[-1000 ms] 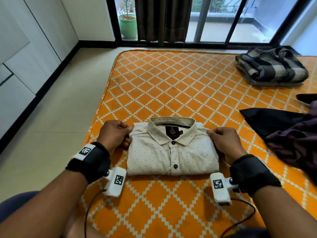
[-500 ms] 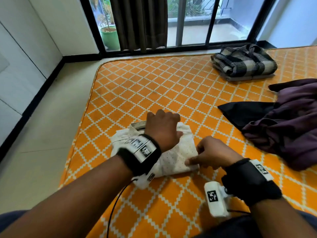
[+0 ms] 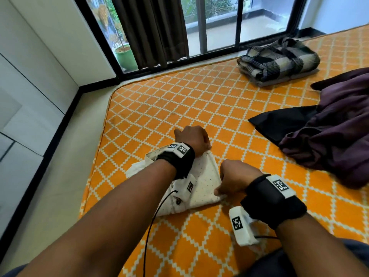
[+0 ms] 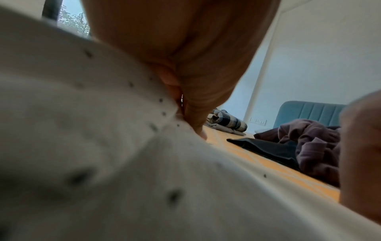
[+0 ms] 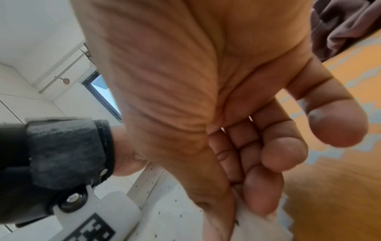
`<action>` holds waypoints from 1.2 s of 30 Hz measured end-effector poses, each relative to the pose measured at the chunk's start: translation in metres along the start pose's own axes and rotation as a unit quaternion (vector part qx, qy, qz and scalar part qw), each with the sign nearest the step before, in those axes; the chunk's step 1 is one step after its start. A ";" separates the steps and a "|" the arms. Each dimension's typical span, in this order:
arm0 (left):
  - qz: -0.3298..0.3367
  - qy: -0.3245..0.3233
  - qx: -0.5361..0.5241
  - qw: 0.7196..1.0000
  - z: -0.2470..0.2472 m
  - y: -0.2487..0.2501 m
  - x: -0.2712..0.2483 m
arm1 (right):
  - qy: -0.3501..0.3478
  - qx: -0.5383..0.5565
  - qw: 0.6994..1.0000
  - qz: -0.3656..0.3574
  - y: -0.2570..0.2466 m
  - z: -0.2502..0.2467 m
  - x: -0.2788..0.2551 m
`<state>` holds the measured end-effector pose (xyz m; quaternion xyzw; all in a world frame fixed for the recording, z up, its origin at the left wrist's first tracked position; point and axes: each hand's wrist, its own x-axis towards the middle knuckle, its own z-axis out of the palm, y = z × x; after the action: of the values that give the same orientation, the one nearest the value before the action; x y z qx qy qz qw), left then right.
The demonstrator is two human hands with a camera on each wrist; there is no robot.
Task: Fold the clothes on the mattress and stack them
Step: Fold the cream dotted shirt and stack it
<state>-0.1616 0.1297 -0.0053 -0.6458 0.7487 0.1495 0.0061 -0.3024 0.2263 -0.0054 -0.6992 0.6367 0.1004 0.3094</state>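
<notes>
- In the head view, the folded white dotted shirt (image 3: 201,182) lies low in the middle of the frame on the orange diamond-patterned mattress (image 3: 179,108), near its left edge.
- The left hand (image 3: 192,139) reaches across the shirt to its far right corner; the right hand (image 3: 233,177) sits at the near right corner. From above, both hands show only their backs, so the grip itself is hidden there.
- The left wrist view supplies it: the left fingers (image 4: 195,124) are curled down and pinch the shirt's edge against the mattress, with blurred dotted cloth filling the lower left of that frame.
- The right wrist view shows the right thumb and fingers (image 5: 261,190) closed on a white corner of the shirt at the bottom of the frame; the little finger is curled apart from the cloth.
- A folded plaid garment (image 3: 277,60) rests on top of a flat grey piece at the upper right of the head view, well apart from the shirt.
- A purple garment (image 3: 337,136) lies rumpled at the right edge over a black garment (image 3: 279,122).
- Only the left wrist view shows a teal ribbed headboard (image 4: 309,112) behind the purple heap.
</notes>
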 end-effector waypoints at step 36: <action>-0.096 -0.138 -0.004 0.986 0.023 -0.189 -0.173 | 0.040 -0.070 0.994 -0.067 -0.022 0.039 0.028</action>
<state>0.0461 0.2794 -0.0330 -0.6879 0.6745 0.2389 0.1213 -0.2672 0.2249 -0.0440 -0.7640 0.5913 0.0957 0.2398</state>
